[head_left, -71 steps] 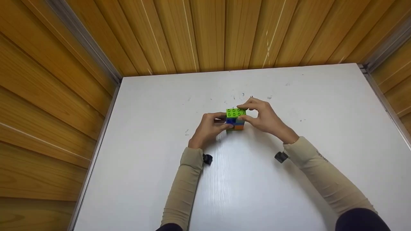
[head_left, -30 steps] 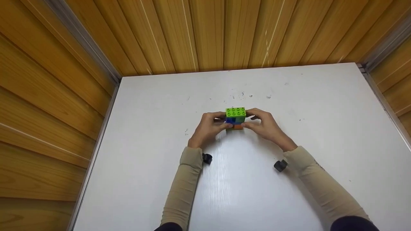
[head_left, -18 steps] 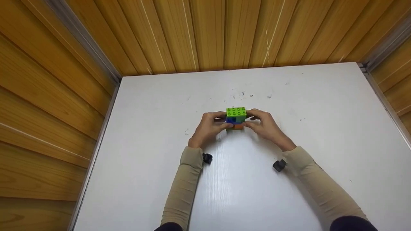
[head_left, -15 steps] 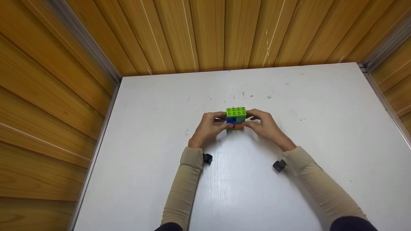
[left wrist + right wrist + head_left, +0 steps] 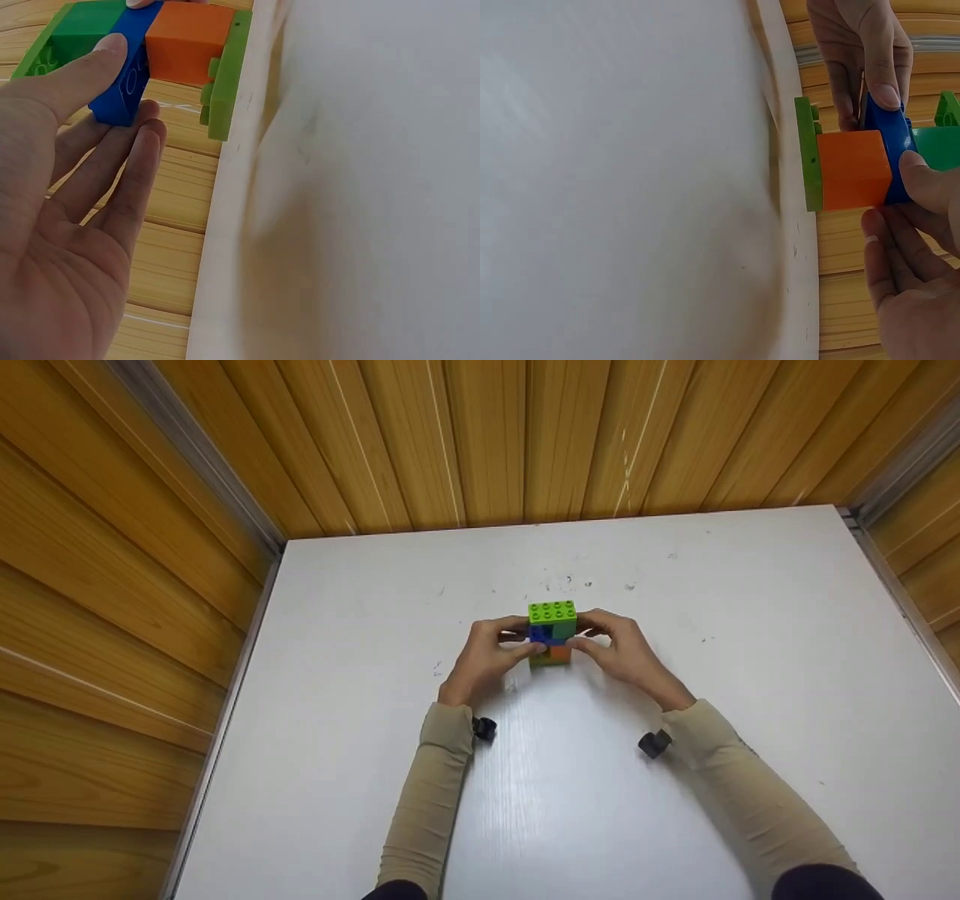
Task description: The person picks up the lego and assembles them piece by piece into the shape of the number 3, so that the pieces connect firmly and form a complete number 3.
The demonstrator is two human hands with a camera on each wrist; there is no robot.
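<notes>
In the head view a stack of toy building bricks stands between the hands. A studded light-green brick point(image 5: 552, 612) tops it, with a dark-green brick point(image 5: 564, 628) below. Under that lies a blue brick point(image 5: 897, 142), then an orange brick point(image 5: 855, 171) on a light-green base plate point(image 5: 229, 82). My left hand point(image 5: 487, 651) pinches the blue brick from the left, thumb on its near side. From the right, my right hand point(image 5: 616, 643) pinches the same blue brick between thumb and fingers. Fingertips behind the stack are partly hidden in the head view.
The white table point(image 5: 360, 660) carries small dark marks beyond the stack. Wood-panelled walls point(image 5: 487, 442) rise behind and at both sides. A small black device point(image 5: 484, 730) sits at the left wrist, another black device point(image 5: 654, 744) at the right.
My right hand has moved from the top light-green brick down to the blue one. Since half a second ago the upper bricks have shifted slightly upward in view, and more orange shows.
</notes>
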